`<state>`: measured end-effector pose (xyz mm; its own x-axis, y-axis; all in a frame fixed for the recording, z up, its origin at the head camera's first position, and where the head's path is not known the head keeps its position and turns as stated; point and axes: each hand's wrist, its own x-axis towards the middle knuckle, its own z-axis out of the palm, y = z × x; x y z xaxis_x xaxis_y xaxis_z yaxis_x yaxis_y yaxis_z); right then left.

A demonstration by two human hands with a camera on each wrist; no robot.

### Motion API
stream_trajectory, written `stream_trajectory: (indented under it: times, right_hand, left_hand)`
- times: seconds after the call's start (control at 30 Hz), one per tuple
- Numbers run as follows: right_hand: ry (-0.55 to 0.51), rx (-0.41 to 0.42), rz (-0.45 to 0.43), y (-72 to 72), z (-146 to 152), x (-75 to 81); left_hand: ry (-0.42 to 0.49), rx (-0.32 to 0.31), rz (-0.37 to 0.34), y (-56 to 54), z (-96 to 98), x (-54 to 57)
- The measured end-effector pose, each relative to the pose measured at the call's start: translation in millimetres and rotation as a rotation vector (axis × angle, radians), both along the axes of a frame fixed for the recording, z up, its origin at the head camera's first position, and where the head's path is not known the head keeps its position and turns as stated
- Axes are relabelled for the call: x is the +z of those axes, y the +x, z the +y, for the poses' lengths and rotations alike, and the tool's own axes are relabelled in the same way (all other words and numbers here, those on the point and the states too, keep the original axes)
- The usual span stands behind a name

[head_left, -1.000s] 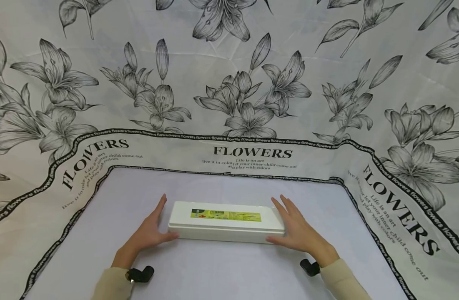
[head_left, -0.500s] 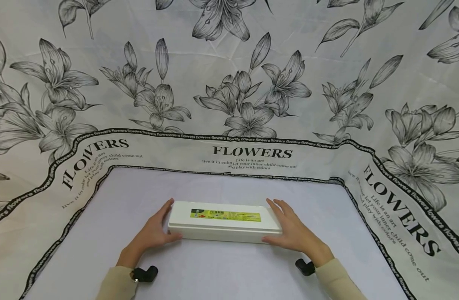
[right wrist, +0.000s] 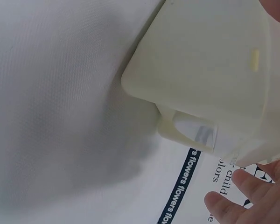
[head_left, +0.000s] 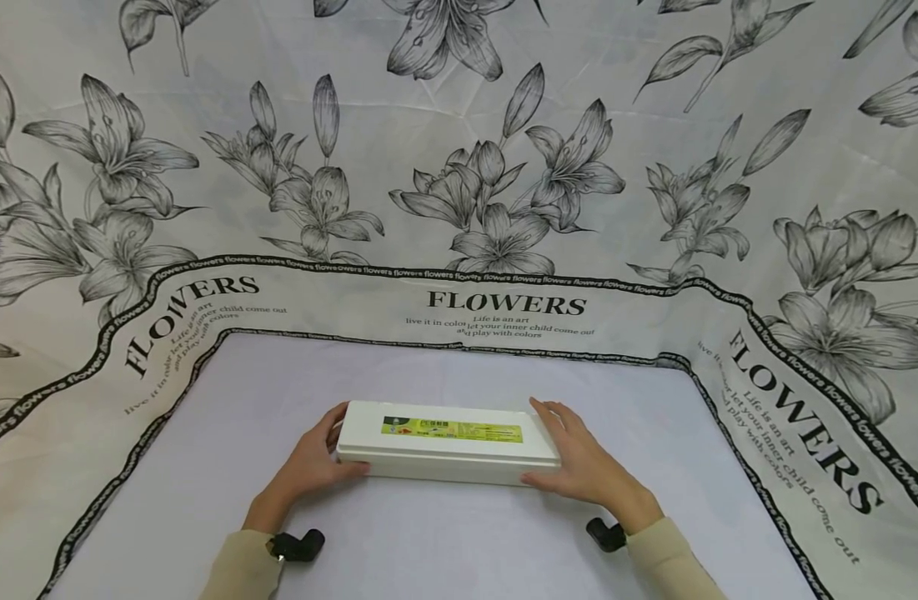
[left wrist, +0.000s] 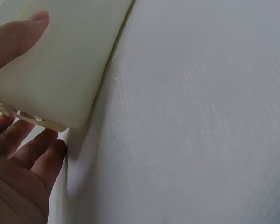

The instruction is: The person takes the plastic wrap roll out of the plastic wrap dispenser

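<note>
A long white lidded plastic box (head_left: pixel 428 467) lies crosswise on the white cloth, with a yellow-green label (head_left: pixel 453 430) on its lid. At its left end my left hand (head_left: pixel 312 465) holds it, the thumb on the front side and the other fingers around the end. Fingertips of the left hand (left wrist: pixel 25 163) meet the box edge in the left wrist view. My right hand (head_left: pixel 586 461) grips the other end, thumb in front and fingers toward the back. In the right wrist view, a looped handle (right wrist: pixel 177 133) juts from that end, near the spread right fingers (right wrist: pixel 252 184).
White cloth (head_left: pixel 459 542) covers the table around the box. Behind it, a black printed border (head_left: pixel 496 352) marks the far side, and flower-patterned fabric (head_left: pixel 459 150) rises beyond. A small black device (head_left: pixel 297 546) sits on the left wrist, another black device (head_left: pixel 605 534) on the right.
Both hands have moved inward to the box's ends, from slightly spread fingers to holding it. The box itself stays in about the same place.
</note>
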<state>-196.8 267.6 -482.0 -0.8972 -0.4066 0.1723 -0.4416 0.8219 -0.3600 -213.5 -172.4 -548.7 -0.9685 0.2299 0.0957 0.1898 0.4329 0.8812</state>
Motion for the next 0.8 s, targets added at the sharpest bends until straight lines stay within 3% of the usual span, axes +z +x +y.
stream_trajectory:
  times: [0.23, 0.53, 0.8]
  right_hand:
    - [-0.007, -0.002, -0.013, 0.2, -3, -0.1]
    - [-0.008, 0.011, -0.039, -0.4, -6, 0.1]
    - [0.001, 0.002, -0.049, -0.5, -8, 0.5]
  left_hand:
    - [0.056, 0.009, -0.03, -4.3, 3.4, -4.9]
    - [0.104, -0.022, 0.005, -4.1, 2.3, -11.4]
    - [0.146, -0.022, -0.054, -4.2, 4.8, -11.7]
